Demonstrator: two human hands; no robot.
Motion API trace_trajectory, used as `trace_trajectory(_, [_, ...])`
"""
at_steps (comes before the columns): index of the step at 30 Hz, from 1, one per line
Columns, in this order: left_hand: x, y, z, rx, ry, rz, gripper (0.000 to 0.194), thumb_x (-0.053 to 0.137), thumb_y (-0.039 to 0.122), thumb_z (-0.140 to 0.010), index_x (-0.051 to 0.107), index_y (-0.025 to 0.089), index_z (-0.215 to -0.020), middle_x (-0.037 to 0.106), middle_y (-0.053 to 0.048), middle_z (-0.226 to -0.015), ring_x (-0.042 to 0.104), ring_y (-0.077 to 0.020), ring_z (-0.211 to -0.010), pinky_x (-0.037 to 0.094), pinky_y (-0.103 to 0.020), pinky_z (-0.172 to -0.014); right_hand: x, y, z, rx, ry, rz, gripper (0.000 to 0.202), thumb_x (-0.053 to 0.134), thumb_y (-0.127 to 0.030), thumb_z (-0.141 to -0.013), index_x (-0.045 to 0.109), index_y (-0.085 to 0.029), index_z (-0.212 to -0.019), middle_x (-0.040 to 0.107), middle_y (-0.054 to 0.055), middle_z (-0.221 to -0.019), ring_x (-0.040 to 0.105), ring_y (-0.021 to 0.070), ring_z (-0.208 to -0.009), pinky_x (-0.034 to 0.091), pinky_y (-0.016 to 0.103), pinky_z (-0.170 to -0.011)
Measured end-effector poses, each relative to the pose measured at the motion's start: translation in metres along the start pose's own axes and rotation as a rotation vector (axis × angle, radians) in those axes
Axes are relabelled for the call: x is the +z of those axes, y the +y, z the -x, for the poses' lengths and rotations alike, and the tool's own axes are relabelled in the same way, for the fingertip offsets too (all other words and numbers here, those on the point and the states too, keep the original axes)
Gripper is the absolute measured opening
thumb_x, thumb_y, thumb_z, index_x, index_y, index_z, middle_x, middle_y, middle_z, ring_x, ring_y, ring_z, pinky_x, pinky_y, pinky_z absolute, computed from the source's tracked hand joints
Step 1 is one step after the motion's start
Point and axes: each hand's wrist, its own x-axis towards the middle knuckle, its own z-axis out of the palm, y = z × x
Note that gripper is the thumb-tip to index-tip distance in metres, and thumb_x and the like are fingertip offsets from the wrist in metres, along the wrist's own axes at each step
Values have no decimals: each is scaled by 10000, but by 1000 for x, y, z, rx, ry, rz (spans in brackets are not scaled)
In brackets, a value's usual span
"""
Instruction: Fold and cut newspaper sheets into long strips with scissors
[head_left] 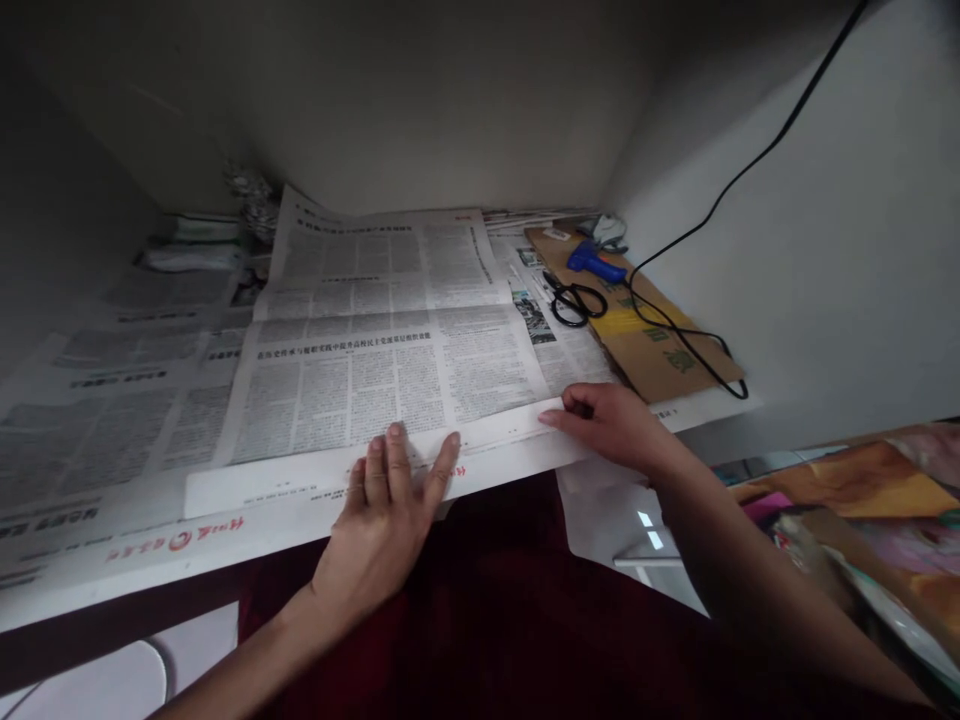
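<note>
A newspaper sheet [352,360] lies on the table with a crease across it, and its near edge is folded over into a narrow white strip. My left hand [390,500] rests on that strip, fingers spread and pressing it down. At the right end of the strip, my right hand [607,420] has its thumb and curled fingers closed on the folded edge. More newspaper [97,400] covers the table beneath and to the left.
Back right, a cardboard piece [675,365] carries a blue glue gun [596,263] with a black cord. Black-handled scissors [576,303] lie beside it. A crumpled silvery bundle [253,195] stands back left. Walls close in the back and right. Colourful cloth [862,480] lies lower right.
</note>
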Motion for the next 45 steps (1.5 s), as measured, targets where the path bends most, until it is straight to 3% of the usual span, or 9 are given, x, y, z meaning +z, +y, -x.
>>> trace_trajectory(7, [3, 0, 2, -34, -2, 94, 907, 613, 92, -907, 88, 260, -1628, 286, -314, -1595, 485, -550, -1317, 586, -648, -911, 5, -6, 2, -102, 54, 180, 444, 601, -454, -918, 416, -228, -584, 541, -10, -592, 467, 149, -585, 277, 314, -563])
trace_trajectory(14, [5, 3, 2, -32, 9, 23, 946, 624, 78, -890, 66, 259, -1633, 298, -319, -1591, 490, -542, -1320, 601, -628, -896, 9, -7, 3, -11, 39, 90, 455, 608, -491, -880, 440, -214, -560, 549, -2, -609, 515, 173, -666, 308, 310, -617])
trace_trajectory(20, [3, 4, 0, -19, -6, 6, 937, 638, 80, -892, 93, 224, -1640, 350, -373, -1545, 514, -569, -1281, 605, -627, -868, 25, -14, 3, -20, 154, 220, 372, 685, -522, -861, 599, -221, -659, 661, 53, -823, 560, 297, -981, 348, 388, -765])
trace_trajectory(27, [-4, 0, -2, 17, -21, -34, 937, 631, 54, -886, 92, 192, -1640, 441, -372, -1489, 553, -534, -1261, 621, -581, -881, 30, 8, 7, -44, 338, 215, 430, 702, -549, -847, 602, -217, -593, 696, 53, -909, 540, 318, -1009, 329, 412, -800])
trace_trajectory(33, [-11, -3, -7, 70, -4, -70, 918, 594, 35, -898, 62, 149, -1637, 504, -397, -1415, 620, -520, -1179, 637, -555, -842, 38, 3, 11, -72, 394, 334, 405, 580, -490, -937, 593, -210, -645, 667, 78, -944, 525, 328, -1022, 297, 397, -767])
trace_trajectory(38, [-7, -2, -5, 32, 8, -17, 913, 588, 24, -898, 80, 181, -1639, 434, -396, -1472, 581, -547, -1208, 627, -586, -849, 41, 0, 17, -44, 380, 414, 300, 487, -405, -976, 590, -207, -775, 658, 110, -1028, 525, 332, -1028, 312, 417, -790])
trace_trajectory(45, [-12, -4, -8, 83, 9, -105, 924, 562, 5, -902, 12, 125, -1635, 544, -404, -1357, 638, -509, -1148, 647, -529, -813, 45, -2, 18, -18, 406, 439, 163, 482, -276, -958, 606, -194, -1027, 672, 147, -1089, 558, 345, -1063, 379, 463, -860])
